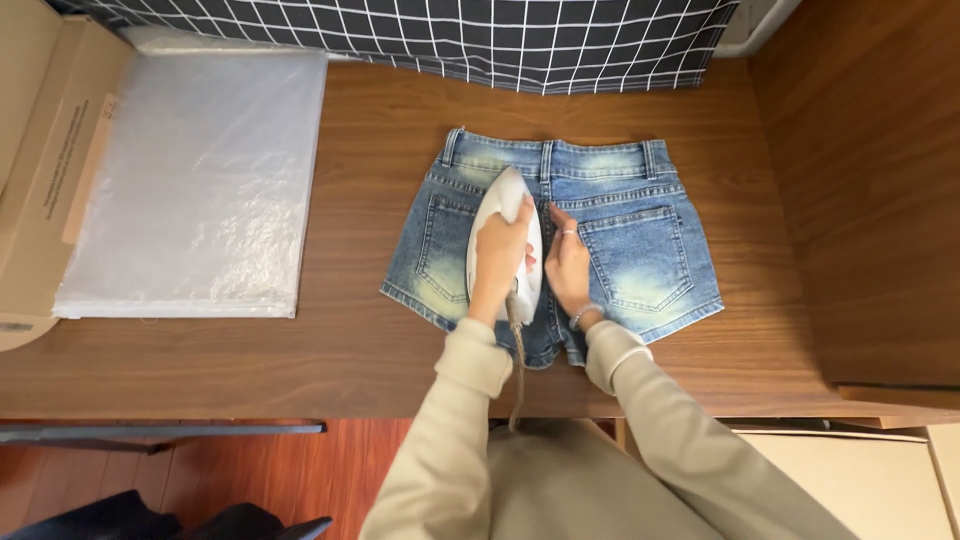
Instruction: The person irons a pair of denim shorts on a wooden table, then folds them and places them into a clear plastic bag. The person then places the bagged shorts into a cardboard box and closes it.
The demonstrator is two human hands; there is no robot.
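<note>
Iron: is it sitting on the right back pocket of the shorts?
No, the iron rests on the left half of the denim shorts, gripped by the left hand; the right hand lies flat beside it.

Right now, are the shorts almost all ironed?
Hard to tell. The denim shorts already lie spread flat, back side up, on the wooden table. The left hand holds the white iron on the left half, while the right hand presses the middle seam. The right pocket side looks untouched.
</note>
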